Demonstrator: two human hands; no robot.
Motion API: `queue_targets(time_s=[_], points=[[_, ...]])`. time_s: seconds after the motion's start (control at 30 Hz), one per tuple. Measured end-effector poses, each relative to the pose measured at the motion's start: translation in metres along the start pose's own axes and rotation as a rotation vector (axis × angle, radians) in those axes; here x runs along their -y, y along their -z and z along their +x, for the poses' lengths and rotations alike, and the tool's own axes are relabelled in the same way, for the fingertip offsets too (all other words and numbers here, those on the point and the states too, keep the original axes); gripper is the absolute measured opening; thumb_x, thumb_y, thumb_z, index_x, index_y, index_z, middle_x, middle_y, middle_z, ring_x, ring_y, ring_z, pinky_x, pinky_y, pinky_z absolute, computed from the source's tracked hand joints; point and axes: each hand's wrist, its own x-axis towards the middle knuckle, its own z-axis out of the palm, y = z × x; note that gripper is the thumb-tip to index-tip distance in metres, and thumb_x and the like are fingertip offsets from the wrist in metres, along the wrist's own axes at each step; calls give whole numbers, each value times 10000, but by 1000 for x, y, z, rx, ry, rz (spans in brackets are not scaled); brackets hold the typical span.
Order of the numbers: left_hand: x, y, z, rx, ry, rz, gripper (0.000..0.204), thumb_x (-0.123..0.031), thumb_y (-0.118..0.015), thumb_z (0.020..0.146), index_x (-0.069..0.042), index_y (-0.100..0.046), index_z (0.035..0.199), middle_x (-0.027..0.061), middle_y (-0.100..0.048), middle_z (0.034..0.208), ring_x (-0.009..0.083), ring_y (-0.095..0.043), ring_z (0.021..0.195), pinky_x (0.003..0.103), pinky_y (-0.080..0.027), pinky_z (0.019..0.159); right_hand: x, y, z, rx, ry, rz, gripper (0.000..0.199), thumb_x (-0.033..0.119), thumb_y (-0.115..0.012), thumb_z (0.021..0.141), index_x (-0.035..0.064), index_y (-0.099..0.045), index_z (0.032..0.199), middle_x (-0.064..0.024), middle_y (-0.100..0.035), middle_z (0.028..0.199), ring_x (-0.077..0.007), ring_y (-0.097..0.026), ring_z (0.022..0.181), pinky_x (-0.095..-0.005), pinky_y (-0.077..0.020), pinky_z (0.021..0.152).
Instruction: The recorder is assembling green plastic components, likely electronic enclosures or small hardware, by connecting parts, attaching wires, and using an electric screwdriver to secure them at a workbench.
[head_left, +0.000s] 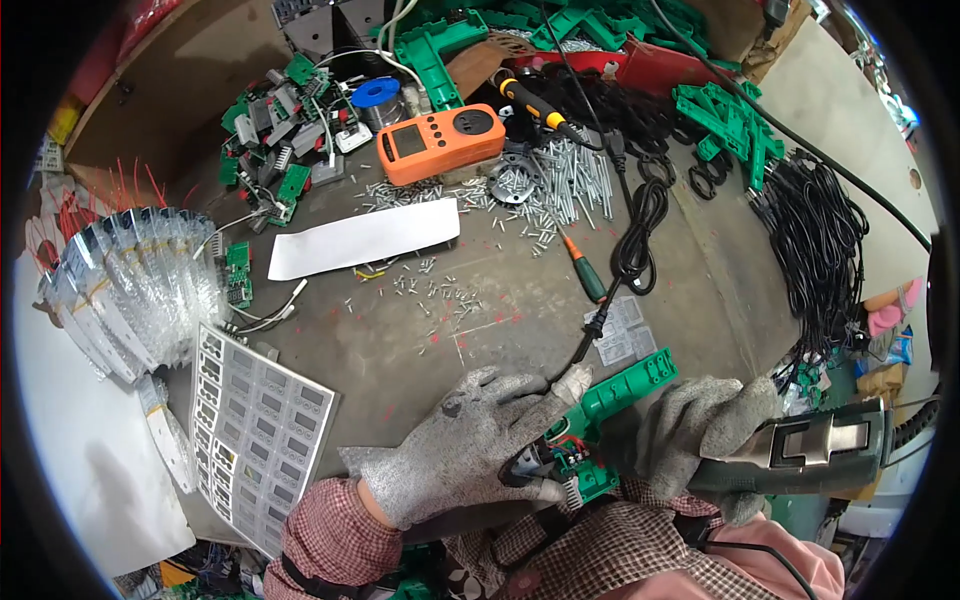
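My left hand (475,440), in a grey knit glove, is closed around a green plastic housing (630,388) near the table's front edge. Its thumb and fingers press on the part where red and blue wires and a small green circuit board (592,482) show. A black power cord (637,240) runs from the housing up the table, bundled in a loop. My right hand (705,425), also gloved, grips a dark handheld tool (800,450) with a metal clip on its side, just right of the housing. The tool's working end is hidden behind the hand.
An orange meter (440,143), loose screws (570,180), a green-handled screwdriver (585,270) and a white paper strip (365,238) lie ahead. A sticker sheet (260,435) and bagged parts (135,290) are left; circuit boards (290,120) stand behind, black cables (815,250) right.
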Motion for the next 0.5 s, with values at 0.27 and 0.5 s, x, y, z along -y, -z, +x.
queue_targets(time_s=[0.27, 0.5], points=[[-2, 2, 2, 32, 57, -51, 1003, -602, -802, 784, -167, -397, 1591, 221, -566, 1335, 421, -518, 1291, 528, -395, 1128, 7, -11, 1, -112, -28, 7, 293, 161, -782, 908, -105, -730, 1018, -230, -753, 938, -365, -709, 821, -461, -589, 746], [-1, 2, 4, 19, 11, -1, 1016, -606, -796, 769, -139, -408, 1583, 225, -612, 1282, 401, -542, 1272, 526, -404, 1108, 4, -16, -8, -214, -45, 20, 255, 146, -775, 910, -104, -736, 937, -231, -752, 887, -346, -713, 813, -450, -592, 701]])
